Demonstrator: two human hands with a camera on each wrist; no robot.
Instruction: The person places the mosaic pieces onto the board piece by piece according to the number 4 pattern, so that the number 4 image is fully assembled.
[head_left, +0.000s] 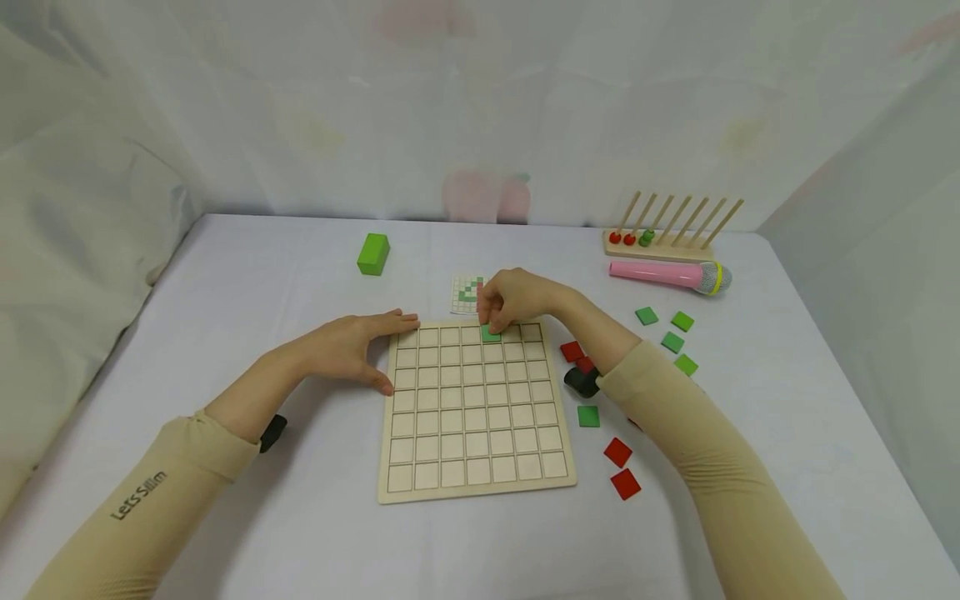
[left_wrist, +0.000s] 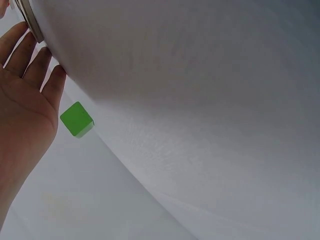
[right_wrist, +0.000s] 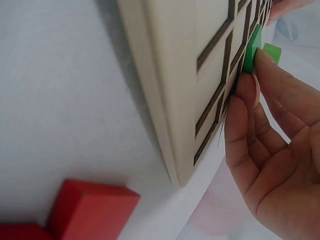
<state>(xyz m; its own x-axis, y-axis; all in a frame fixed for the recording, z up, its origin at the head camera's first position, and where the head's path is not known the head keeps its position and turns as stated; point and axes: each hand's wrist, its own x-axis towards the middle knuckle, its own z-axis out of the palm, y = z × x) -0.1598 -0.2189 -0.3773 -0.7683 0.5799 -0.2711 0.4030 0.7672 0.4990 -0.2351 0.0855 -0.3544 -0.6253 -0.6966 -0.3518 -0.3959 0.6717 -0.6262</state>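
Note:
A light wooden grid board [head_left: 438,400] lies on the white table. My right hand [head_left: 521,297] is at its far edge, thumb and fingertips pinching a green square tile [head_left: 491,335] at a cell of the top row. In the right wrist view the green tile [right_wrist: 253,50] stands slightly proud of the grid between thumb and finger. Relaxed and spread, my left hand [head_left: 347,346] touches the board's left edge near the far corner. A small card with a green and red grid pattern [head_left: 465,293] lies just behind the board, partly hidden by the right hand.
Right of the board lie loose red tiles [head_left: 618,452] and green tiles [head_left: 672,342], some hidden by the right forearm. A pink toy microphone [head_left: 660,273] and a pegged wooden rack [head_left: 660,248] stand at the back right. A green block [head_left: 372,254] stands back left.

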